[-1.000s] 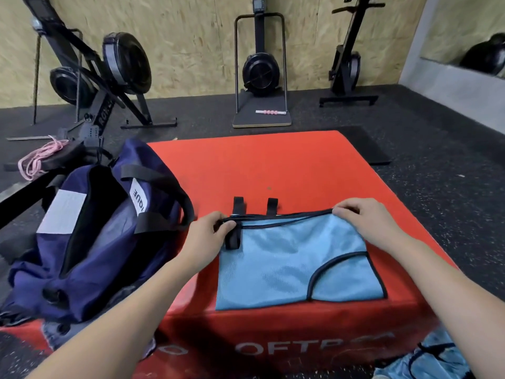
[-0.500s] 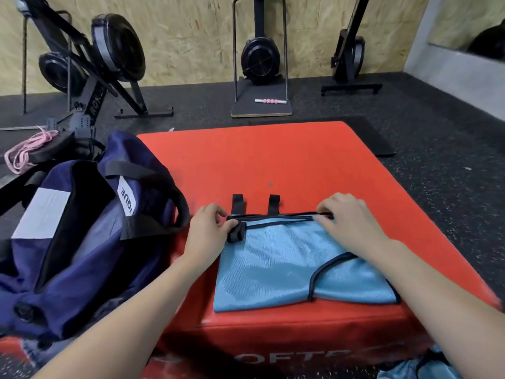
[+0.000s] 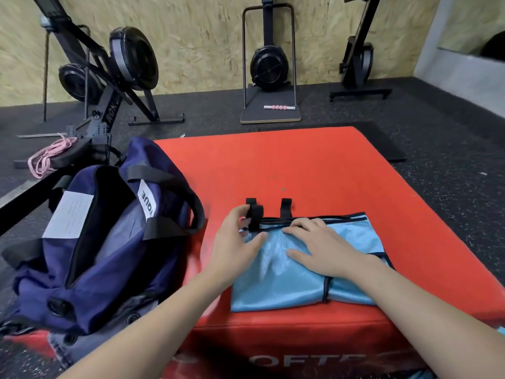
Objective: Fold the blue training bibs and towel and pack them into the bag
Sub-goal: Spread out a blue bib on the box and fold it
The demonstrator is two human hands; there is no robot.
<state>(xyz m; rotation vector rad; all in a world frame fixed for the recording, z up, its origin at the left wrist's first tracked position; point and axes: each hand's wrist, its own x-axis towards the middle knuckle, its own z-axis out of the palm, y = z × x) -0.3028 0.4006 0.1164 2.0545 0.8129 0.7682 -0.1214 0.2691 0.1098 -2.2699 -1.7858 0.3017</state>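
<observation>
Head camera looks down on a red padded vinyl box point(image 3: 300, 165) with 1 light-blue mesh training bib with black trim point(image 3: 352, 242) lying folded near its front edge. By my reckoning the task is at an early stage: this bib is folded into a compact rectangle but not yet packed, and the dark navy fabric duffel bag with black handles point(image 3: 109, 242) stands open just to the left of the box, its mouth showing nothing blue inside as far as I can tell. A scrap of blue cloth point(image 3: 501, 330) peeks in at the lower right edge, perhaps another bib or the towel; too little shows to say. So more folding and all of the packing look to be left.

Both forearms reach in from the bottom of the frame. The left hand point(image 3: 235, 242) sits at the bib's far left corner, its thumb and forefinger pinching a short black strap loop point(image 3: 255, 213), the other fingers loosely curved onto the mesh. The right hand point(image 3: 314, 246) lies palm down on the middle of the bib, fingers straight and slightly spread, pressing the fabric flat. A second black strap loop point(image 3: 285, 207) sticks out past the bib's far edge onto the red surface.
</observation>
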